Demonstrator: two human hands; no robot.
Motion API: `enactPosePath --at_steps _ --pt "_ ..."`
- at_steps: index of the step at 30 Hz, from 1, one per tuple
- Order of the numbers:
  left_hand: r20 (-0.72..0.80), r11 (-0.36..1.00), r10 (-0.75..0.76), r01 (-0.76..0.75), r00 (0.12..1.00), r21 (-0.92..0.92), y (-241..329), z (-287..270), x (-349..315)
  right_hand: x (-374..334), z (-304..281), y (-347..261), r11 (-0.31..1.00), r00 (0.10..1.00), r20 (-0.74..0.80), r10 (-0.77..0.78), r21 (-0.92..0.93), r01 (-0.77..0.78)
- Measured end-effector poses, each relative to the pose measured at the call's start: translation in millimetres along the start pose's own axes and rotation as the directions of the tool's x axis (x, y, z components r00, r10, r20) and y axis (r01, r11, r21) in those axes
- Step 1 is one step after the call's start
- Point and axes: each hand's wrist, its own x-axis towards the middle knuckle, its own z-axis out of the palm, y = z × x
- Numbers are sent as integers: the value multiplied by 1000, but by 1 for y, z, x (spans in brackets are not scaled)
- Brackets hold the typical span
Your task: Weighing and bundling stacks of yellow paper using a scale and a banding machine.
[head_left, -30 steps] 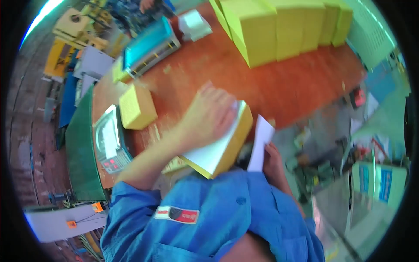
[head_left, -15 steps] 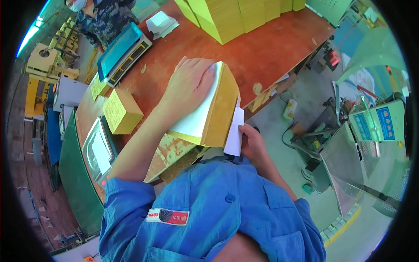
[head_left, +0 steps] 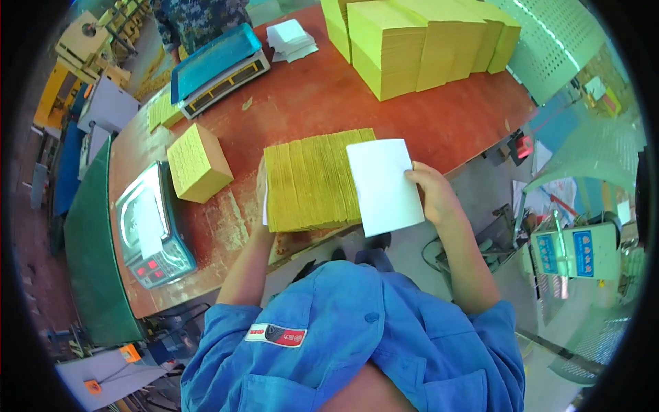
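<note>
A thick stack of yellow paper (head_left: 312,182) is in front of me at the table's near edge, its layered edges turned up toward me. My left hand (head_left: 262,184) is against its left end, with a sliver of white sheet (head_left: 265,209) showing there; the stack hides most of the fingers. Between thumb and fingers, my right hand (head_left: 434,192) pinches a white sheet of paper or card (head_left: 386,187). That sheet is tilted at the stack's right end and overlaps its corner.
A yellow block of stacked paper (head_left: 199,163) stands at left, by a small scale (head_left: 154,230) with paper on its pan. Behind are a blue-topped scale (head_left: 216,69), white sheets (head_left: 291,40) and tall yellow stacks (head_left: 412,51). A person (head_left: 199,17) stands across the red-brown table (head_left: 302,96).
The stack has turned so its layered edges face up. My left hand has gone from its white-covered face to its left end. My right hand has raised the white sheet, now facing me.
</note>
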Motion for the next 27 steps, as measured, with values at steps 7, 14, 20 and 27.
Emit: enactPosePath --at_steps 7,14,20,27 --pt "-14 722 -425 329 905 -608 54 -7 15 40 -49 37 956 987 26 158 245 -160" --pt "-123 923 -60 102 991 372 8 -17 -5 49 -26 63 991 965 -260 13 -123 -47" --pt "369 -128 -544 361 753 -924 -42 -40 -36 61 -33 106 681 815 -214 -539 -679 273" --pt "263 318 -596 524 759 -790 33 -37 -18 40 -3 67 351 758 -41 -650 -901 253"
